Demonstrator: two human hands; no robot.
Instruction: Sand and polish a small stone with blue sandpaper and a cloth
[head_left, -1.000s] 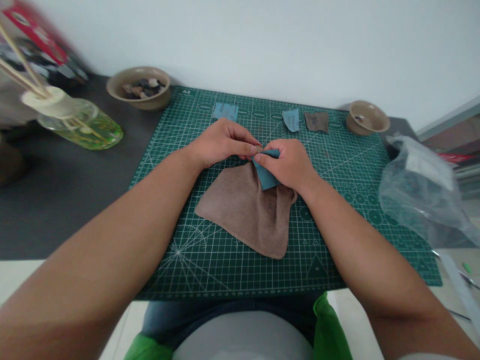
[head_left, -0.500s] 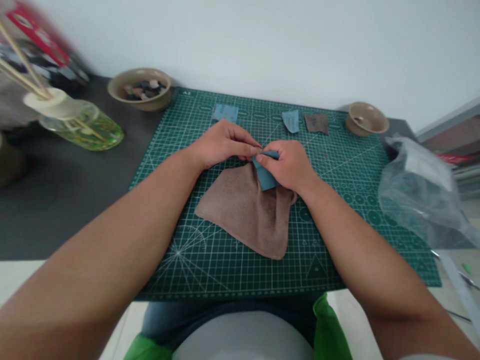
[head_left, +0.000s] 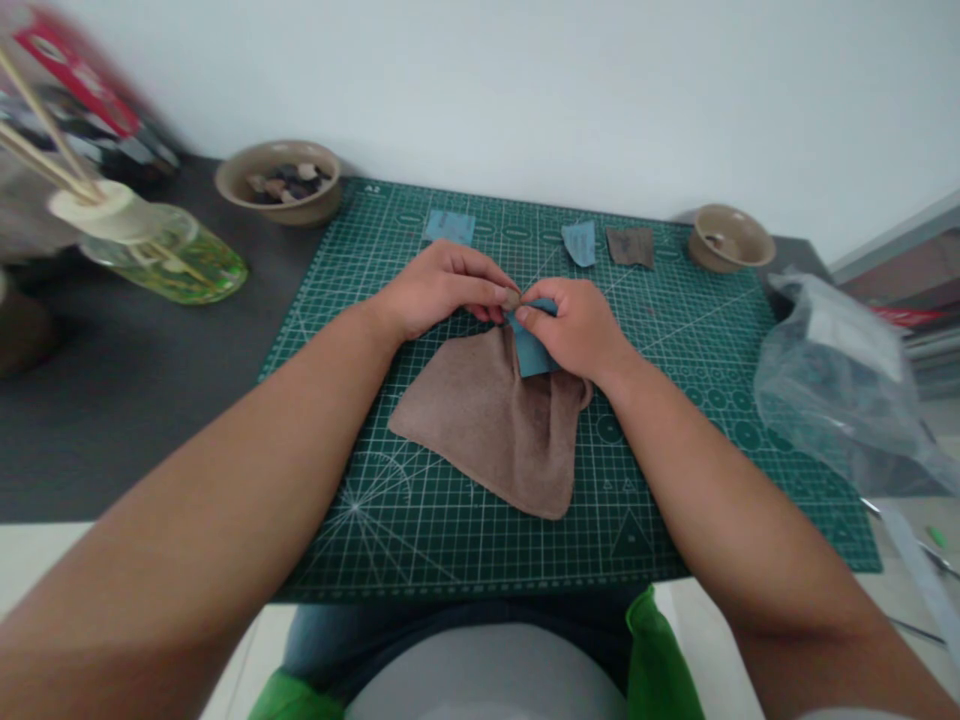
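My left hand (head_left: 442, 288) pinches a small tan piece (head_left: 513, 297) between thumb and fingers, above the far edge of a brown cloth (head_left: 491, 415) that lies on the green cutting mat (head_left: 420, 520). My right hand (head_left: 574, 330) is closed on a small folded blue-green sheet (head_left: 531, 350), which it presses against the tan piece. The fingertips of both hands meet over the cloth.
Two blue-green sheets (head_left: 450, 226) (head_left: 580, 242) and a brown one (head_left: 630, 246) lie at the mat's far edge. A bowl of small stones (head_left: 279, 181) stands back left, a smaller bowl (head_left: 730, 238) back right, a reed diffuser bottle (head_left: 154, 250) left, a plastic bag (head_left: 840, 380) right.
The hands stay together over the cloth; the fingers shift slightly as the sheet rubs the small piece. Nothing else has moved.
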